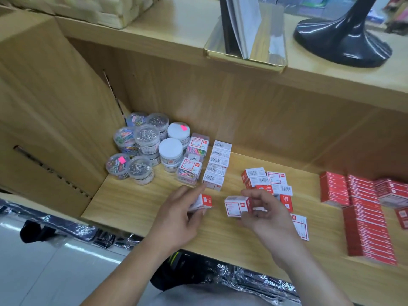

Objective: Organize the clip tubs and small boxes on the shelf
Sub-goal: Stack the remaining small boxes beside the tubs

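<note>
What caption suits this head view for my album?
Left hand grips one small box, right hand a second box, over the wooden shelf beside a row of boxes and clip tubs.

We see shelf [136, 202]: smooth wood-grain (laminate, we think) | clip tubs [146, 135]: clear glossy plastic | small boxes [217, 161]: printed card | far-right stand [344, 38]: glossy black

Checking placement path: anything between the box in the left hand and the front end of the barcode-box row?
Nothing visible. The red-and-white box in the left hand is just short of the row's front box, with only bare shelf between. The right hand holds a second box off to the side.
</note>
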The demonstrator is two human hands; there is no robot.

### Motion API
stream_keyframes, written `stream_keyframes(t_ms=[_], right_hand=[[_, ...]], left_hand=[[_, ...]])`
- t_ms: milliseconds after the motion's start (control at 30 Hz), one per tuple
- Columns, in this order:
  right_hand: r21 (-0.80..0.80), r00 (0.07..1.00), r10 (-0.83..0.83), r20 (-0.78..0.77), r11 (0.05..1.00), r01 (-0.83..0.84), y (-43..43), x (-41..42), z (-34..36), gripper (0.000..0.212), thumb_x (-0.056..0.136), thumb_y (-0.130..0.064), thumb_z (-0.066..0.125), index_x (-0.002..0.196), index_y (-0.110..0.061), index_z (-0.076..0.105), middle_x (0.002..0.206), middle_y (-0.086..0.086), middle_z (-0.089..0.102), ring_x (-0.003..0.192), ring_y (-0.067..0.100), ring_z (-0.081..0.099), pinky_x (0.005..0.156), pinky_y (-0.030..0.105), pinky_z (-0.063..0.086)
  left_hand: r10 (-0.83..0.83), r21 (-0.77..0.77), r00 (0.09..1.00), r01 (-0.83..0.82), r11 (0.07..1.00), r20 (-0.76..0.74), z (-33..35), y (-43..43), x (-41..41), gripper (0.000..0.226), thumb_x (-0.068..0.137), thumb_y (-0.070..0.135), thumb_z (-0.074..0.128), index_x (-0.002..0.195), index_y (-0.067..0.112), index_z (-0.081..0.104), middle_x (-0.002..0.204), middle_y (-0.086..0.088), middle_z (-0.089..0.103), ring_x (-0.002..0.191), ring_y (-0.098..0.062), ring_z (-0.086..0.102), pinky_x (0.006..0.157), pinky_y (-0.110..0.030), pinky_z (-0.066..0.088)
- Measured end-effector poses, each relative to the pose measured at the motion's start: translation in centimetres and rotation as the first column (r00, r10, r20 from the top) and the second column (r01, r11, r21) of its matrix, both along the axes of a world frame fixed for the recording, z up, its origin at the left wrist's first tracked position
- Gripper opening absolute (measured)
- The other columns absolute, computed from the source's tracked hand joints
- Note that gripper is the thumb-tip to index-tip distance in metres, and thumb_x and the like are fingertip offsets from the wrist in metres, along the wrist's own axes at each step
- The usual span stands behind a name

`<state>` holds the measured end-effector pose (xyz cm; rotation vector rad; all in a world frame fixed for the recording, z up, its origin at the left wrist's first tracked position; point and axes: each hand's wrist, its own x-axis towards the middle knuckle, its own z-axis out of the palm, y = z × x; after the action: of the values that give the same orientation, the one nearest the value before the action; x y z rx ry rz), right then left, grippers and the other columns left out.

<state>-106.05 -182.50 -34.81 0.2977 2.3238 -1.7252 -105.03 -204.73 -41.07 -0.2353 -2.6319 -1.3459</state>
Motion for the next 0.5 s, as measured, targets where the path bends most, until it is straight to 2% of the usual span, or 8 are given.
stream_keyframes(t_ms=[67, 133, 200, 267, 367, 433, 500], right_hand=[[0.062, 0.998, 0.001, -0.059, 0.998, 0.002, -0.8, -0.7, -0.3, 0.039, 0.083, 0.009, 0.067, 0.101, -0.026, 0.069, 0.089, -0.004, 0.065, 0.059, 0.0, 0.06, 0.06, 0.012, 0.047], [0.127, 0.992, 0.026, -0.123, 0.992, -0.01, -1.7, -1.3, -0.7, 0.04, 0.081, 0.006, 0.074, 0.096, -0.03, 0.067, 0.086, -0.009, 0.067, 0.067, -0.004, 0.062, 0.067, 0.008, 0.048], [0.18, 0.988, 0.07, -0.139, 0.983, -0.044, -2.5, -1.5, -1.1, 0.042, 0.08, 0.002, 0.078, 0.095, -0.035, 0.066, 0.088, -0.013, 0.07, 0.079, -0.007, 0.065, 0.079, 0.012, 0.052], [0.261, 0.979, 0.147, -0.139, 0.959, -0.107, -3.3, -1.4, -1.6, 0.04, 0.083, -0.001, 0.076, 0.1, -0.036, 0.067, 0.093, -0.017, 0.073, 0.087, -0.009, 0.067, 0.087, 0.019, 0.054], [0.36, 0.957, 0.217, -0.194, 0.923, -0.136, -4.2, -1.2, -2.4, 0.045, 0.085, -0.003, 0.071, 0.109, -0.04, 0.061, 0.099, -0.018, 0.074, 0.095, -0.002, 0.069, 0.088, 0.032, 0.057], [0.403, 0.956, 0.203, -0.213, 0.909, -0.103, -4.3, -1.2, -2.6, 0.044, 0.085, -0.01, 0.074, 0.116, -0.038, 0.063, 0.101, -0.014, 0.074, 0.094, 0.004, 0.07, 0.087, 0.036, 0.058], [0.476, 0.962, 0.187, -0.201, 0.876, -0.071, -4.2, -1.3, -2.3, 0.027, 0.085, -0.02, 0.077, 0.111, -0.025, 0.071, 0.094, -0.007, 0.075, 0.087, 0.012, 0.07, 0.082, 0.037, 0.058]], left_hand=[[-0.049, -0.092, 0.999, 0.05, 0.995, 0.006, 0.8, -0.7, -0.2, 0.067, 0.089, 0.026, 0.065, 0.152, 0.035, 0.044, 0.109, 0.018, 0.05, 0.098, -0.009, 0.055, 0.083, -0.024, 0.048], [-0.109, -0.2, 0.994, 0.112, 0.973, 0.024, 1.6, -1.7, -0.2, 0.073, 0.089, 0.028, 0.064, 0.154, 0.043, 0.036, 0.106, 0.017, 0.053, 0.099, -0.011, 0.054, 0.082, -0.029, 0.05], [-0.139, -0.292, 0.988, 0.152, 0.944, 0.066, 2.0, -2.6, 0.0, 0.078, 0.086, 0.028, 0.071, 0.151, 0.047, 0.033, 0.106, 0.02, 0.058, 0.102, -0.01, 0.053, 0.084, -0.033, 0.052], [-0.152, -0.206, 0.982, 0.173, 0.963, 0.115, 2.1, -2.8, 0.1, 0.077, 0.083, 0.019, 0.076, 0.147, 0.047, 0.043, 0.109, 0.027, 0.058, 0.104, -0.003, 0.055, 0.089, -0.03, 0.052], [-0.143, 0.087, 0.98, 0.133, 0.987, 0.135, 1.1, -2.2, 0.4, 0.07, 0.079, 0.003, 0.079, 0.136, 0.038, 0.059, 0.116, 0.023, 0.059, 0.108, -0.004, 0.062, 0.087, -0.02, 0.054], [-0.04, 0.126, 0.995, 0.029, 0.992, 0.088, 0.1, -1.6, 0.8, 0.059, 0.075, 0.007, 0.084, 0.124, 0.033, 0.065, 0.111, 0.022, 0.058, 0.102, -0.004, 0.064, 0.079, -0.015, 0.053], [0.044, 0.11, 0.997, -0.052, 0.993, 0.071, -0.7, -1.2, 1.1, 0.053, 0.073, 0.015, 0.089, 0.119, 0.032, 0.068, 0.106, 0.022, 0.056, 0.095, -0.003, 0.064, 0.074, -0.013, 0.052]])
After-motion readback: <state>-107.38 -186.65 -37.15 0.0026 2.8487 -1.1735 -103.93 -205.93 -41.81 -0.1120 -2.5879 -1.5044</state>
